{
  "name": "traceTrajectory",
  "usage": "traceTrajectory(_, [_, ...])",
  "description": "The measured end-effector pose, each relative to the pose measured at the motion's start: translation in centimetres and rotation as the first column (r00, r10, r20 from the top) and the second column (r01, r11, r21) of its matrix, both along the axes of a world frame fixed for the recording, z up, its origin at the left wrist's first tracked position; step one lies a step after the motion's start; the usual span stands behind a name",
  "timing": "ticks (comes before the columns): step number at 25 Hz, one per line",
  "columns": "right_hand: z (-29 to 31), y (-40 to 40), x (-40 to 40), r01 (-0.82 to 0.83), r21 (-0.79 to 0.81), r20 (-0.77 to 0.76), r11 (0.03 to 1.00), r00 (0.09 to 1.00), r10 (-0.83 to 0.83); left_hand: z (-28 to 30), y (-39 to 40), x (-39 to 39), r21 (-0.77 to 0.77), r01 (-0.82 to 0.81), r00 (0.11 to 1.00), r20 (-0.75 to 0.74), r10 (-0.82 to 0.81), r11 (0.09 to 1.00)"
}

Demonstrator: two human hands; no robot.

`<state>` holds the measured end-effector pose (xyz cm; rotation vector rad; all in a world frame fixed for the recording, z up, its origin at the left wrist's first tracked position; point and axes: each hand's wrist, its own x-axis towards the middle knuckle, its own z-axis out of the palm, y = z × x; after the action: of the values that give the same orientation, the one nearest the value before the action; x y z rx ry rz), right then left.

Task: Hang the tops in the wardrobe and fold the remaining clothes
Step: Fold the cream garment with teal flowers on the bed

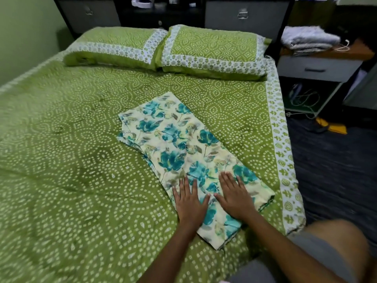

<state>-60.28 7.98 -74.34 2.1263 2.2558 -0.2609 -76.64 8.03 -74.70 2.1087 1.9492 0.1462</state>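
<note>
A cream garment with teal flowers lies folded lengthwise on the green dotted bedspread, running from the bed's middle toward its near right corner. My left hand rests flat on the garment's near left edge, fingers spread. My right hand lies flat beside it on the cloth, palm down. Neither hand grips anything. The wardrobe is out of view.
Two green pillows lie at the head of the bed. A bedside table at the right carries a stack of folded grey cloth. Cables and a yellow object lie on the dark floor.
</note>
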Motion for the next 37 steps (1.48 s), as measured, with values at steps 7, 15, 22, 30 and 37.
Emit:
traceTrajectory(7, [0.2,2.2,-4.7,0.156,-0.045,-0.108,0.987,0.981,-0.160,0.8,4.7,-3.1,0.037,-0.341,0.916,0.235,0.324,0.939])
traceTrajectory(15, [-1.8,6.7,-8.1,-0.157,0.107,-0.282,0.982,0.942,0.181,1.9,8.6,-6.8,-0.637,-0.461,0.000,0.697,0.717,0.618])
traceTrajectory(22, [-2.2,6.7,-8.3,-0.128,0.168,-0.314,0.978,0.933,0.176,2.2,8.9,-6.4,-0.643,-0.498,-0.330,0.761,0.558,0.582])
traceTrajectory(30, [-2.6,6.6,-8.2,-0.114,0.216,-0.353,0.970,0.917,0.187,2.8,12.5,-9.5,-0.390,-0.691,0.113,0.774,0.623,0.609])
traceTrajectory(37, [-2.6,6.7,-8.4,-0.105,0.223,-0.364,0.969,0.913,0.183,4.7,17.6,-9.7,-0.336,-0.804,0.079,0.757,0.649,0.491])
